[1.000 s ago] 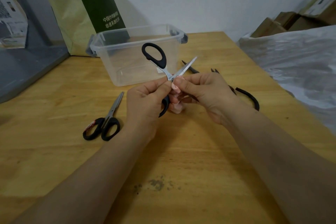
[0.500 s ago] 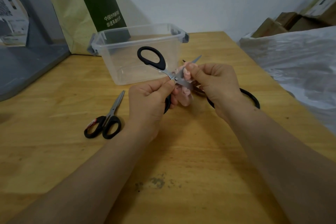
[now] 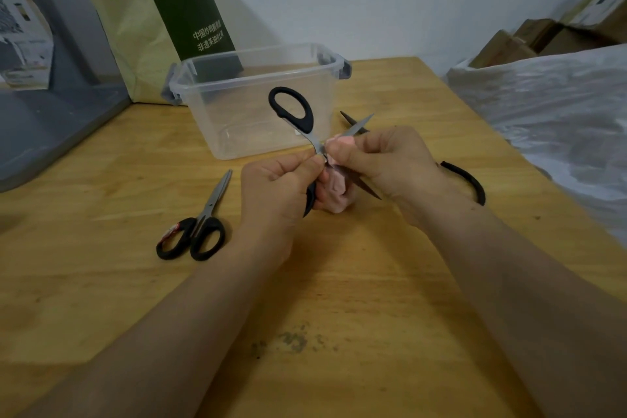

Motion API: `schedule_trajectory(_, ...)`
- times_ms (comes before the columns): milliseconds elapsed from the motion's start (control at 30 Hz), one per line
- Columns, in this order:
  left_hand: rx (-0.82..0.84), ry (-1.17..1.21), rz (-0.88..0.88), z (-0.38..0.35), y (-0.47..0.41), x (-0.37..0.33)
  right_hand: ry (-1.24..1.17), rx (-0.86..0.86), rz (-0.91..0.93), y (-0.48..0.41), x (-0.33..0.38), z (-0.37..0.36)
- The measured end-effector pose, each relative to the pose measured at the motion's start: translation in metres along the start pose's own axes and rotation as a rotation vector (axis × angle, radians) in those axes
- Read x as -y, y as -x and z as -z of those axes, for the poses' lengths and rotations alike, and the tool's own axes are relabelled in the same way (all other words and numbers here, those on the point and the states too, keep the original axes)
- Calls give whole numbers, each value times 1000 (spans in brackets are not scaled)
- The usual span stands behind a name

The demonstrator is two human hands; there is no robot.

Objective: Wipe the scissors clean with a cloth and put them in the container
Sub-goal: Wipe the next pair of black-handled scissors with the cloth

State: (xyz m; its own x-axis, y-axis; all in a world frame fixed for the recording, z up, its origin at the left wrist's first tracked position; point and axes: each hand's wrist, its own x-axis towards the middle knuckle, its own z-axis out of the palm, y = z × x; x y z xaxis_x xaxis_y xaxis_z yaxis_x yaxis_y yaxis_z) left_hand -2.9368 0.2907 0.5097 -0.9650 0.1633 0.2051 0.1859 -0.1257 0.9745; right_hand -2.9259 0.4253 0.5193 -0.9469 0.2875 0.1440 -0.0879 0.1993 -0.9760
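- Wooden table [image 3: 101, 180] fills the view, with a white wall at its far edge.
- Crinkled plastic sheet [image 3: 559, 112] covers the right side.
- A yellow-green paper bag [image 3: 142, 27] leans on the wall at far left.
- A clear container [image 3: 237, 119] stands open at the far middle.
- The left hand [image 3: 278, 187] curls its fingers round the lower handle of the held scissors [image 3: 305, 122], which are spread open above the table, just near of the container.
- The right hand [image 3: 383, 159] pinches a pink cloth [image 3: 337, 187] onto a blade beside the pivot.
- A closed pair [image 3: 203, 217] lies left of the hands.
- Another pair [image 3: 471, 183] lies partly hidden behind the right hand.
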Motion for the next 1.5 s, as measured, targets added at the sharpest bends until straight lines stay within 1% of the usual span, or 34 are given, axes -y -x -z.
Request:
schedule_trajectory(67, 15, -7, 1, 0, 0, 0, 14, -25, 12, -1, 0, 0)
schedule_trajectory(167, 11, 2, 40, -3, -1, 1, -130, -140, -33, -7, -1, 6)
schedule_trajectory(200, 11, -3, 49, -3, 0, 2, -129, -151, -49, -6, -1, 8)
schedule_trajectory(233, 9, -8, 54, -3, 0, 2, -96, -125, -55, -6, -2, 8)
schedule_trajectory(300, 2, -10, 56, -2, 0, 1, -7, -18, -55, 0, -4, 2)
schedule_trajectory(333, 1, -13, 58, -1, 0, 1, 29, 8, -46, 2, -4, -1)
schedule_trajectory(367, 6, -16, 61, -1, 0, 0, 35, -2, -32, 1, -4, -3)
schedule_trajectory(400, 12, -16, 64, -1, 1, 0, 13, -30, -28, 0, -3, -2)
schedule_trajectory(500, 3, -19, 87, -3, 0, 1, -172, -146, -69, -5, -1, 6)
schedule_trajectory(533, 0, -24, 93, -4, 0, 1, -194, -138, -87, -4, 0, 7)
schedule_trajectory(633, -1, -15, 90, -3, 1, 0, -39, 41, -64, 6, -2, 1)
schedule_trajectory(667, 0, -14, 86, -2, 1, -1, -4, 43, -50, 7, -1, -2)
schedule_trajectory(733, 3, -13, 83, -2, 2, -1, -18, -40, -44, 1, -1, 0)
schedule_trajectory(833, -2, -12, 108, -3, 1, 1, -153, -178, -90, -7, -2, 8)
schedule_trajectory(867, -3, -15, 113, -4, 1, 1, -154, -175, -101, -7, -2, 10)
schedule_trajectory(967, -11, -10, 112, -3, 1, 0, -32, -7, -57, 4, -2, 2)
schedule_trajectory(1000, -13, -8, 106, -2, 1, 0, -7, 21, -41, 6, 0, 0)
schedule_trajectory(1067, -11, -1, 95, -2, 1, 0, -43, -19, -41, 4, 2, 0)
schedule_trajectory(1133, -6, 8, 94, -3, 1, 0, -191, -106, -85, -1, 5, 4)
schedule_trajectory(1200, 1, 3, 99, -4, 2, 1, -242, -157, -110, -2, 4, 7)
schedule_trajectory(1233, 3, 2, 99, -4, 2, 1, -201, -133, -107, 0, 4, 7)
schedule_trajectory(1300, -4, 9, 94, -3, 2, 0, -66, -11, -91, 6, 3, 2)
schedule_trajectory(1333, -12, 9, 87, -2, 2, 0, -32, 22, -84, 8, 3, 0)
schedule_trajectory(1367, -12, 7, 78, -2, 2, 0, -35, 15, -80, 8, 4, -1)
schedule_trajectory(1400, -4, 5, 69, -2, 2, -1, -79, -20, -78, 7, 6, 0)
schedule_trajectory(1500, 30, 0, 71, -4, 2, 0, -339, -142, -96, 3, 11, 5)
